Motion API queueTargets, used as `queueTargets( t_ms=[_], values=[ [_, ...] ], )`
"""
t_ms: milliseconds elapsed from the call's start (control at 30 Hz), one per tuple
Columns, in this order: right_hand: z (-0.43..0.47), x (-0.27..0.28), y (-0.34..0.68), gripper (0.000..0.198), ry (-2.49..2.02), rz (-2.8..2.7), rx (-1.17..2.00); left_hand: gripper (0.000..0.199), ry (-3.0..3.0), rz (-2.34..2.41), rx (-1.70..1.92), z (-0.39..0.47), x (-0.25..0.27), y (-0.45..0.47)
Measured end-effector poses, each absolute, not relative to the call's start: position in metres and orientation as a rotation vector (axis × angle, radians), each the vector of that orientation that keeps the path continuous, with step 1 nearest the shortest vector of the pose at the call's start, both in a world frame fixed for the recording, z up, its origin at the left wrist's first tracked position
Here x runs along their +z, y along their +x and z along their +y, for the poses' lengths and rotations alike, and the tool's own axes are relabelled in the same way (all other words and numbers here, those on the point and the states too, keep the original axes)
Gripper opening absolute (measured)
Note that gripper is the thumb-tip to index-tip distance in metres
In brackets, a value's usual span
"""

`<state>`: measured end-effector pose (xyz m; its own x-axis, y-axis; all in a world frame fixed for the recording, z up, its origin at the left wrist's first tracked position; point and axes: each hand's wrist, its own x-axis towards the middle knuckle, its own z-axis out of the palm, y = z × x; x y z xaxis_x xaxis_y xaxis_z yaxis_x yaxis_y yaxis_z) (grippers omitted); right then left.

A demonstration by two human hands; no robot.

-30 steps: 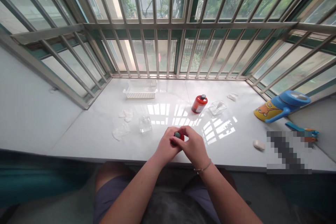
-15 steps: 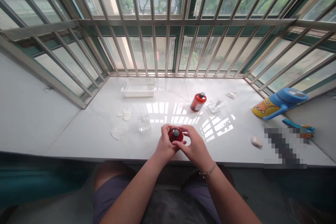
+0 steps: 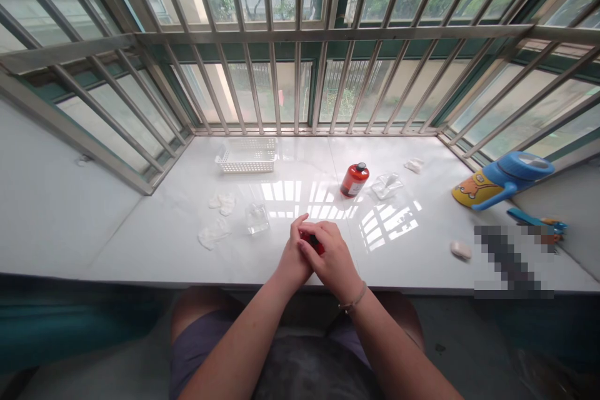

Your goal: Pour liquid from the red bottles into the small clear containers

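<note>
A red bottle [image 3: 320, 249] with a dark cap stands between my hands near the counter's front edge, mostly hidden by my fingers. My left hand [image 3: 291, 261] is wrapped round its left side, the index finger lifted a little. Over the top lies my right hand [image 3: 332, 255], its fingers closed about the dark cap. Farther back, a second red bottle [image 3: 355, 182] with a black cap and a white label stands upright. Crumpled clear plastic [image 3: 387, 186] lies beside that one.
A white perforated basket [image 3: 248, 165] sits at the back left. Left of my hands are a clear plastic piece [image 3: 257, 219] and crumpled white tissues [image 3: 214, 233]. To the right are a beige lump [image 3: 460, 250], a blue and yellow flask [image 3: 501, 181] and a blue strap-like item [image 3: 529, 222].
My right hand has moved from the bottle's right side to over its top, covering the cap. My left hand stays round the bottle.
</note>
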<state>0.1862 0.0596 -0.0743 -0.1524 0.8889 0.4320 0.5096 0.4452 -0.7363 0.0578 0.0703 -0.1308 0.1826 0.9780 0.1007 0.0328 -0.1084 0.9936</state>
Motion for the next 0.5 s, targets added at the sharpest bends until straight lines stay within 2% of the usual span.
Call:
queueTargets(
  t_ms=[233,333,433,500],
  values=[
    [0.074,-0.068,0.202,0.041,-1.14,-1.773,0.879,0.097,1.447,1.076,1.136,0.073,-0.125,0.055],
    [0.078,-0.061,0.21,0.043,-1.091,-1.889,0.933,0.084,1.473,1.107,1.137,0.074,-0.123,0.054],
    [0.078,-0.058,0.214,0.055,-1.066,-1.924,0.918,0.068,1.492,1.102,1.156,0.075,-0.121,0.054],
    [0.078,-0.06,0.215,0.058,-1.058,-1.919,0.901,0.066,1.477,1.091,1.15,0.075,-0.121,0.055]
  ],
)
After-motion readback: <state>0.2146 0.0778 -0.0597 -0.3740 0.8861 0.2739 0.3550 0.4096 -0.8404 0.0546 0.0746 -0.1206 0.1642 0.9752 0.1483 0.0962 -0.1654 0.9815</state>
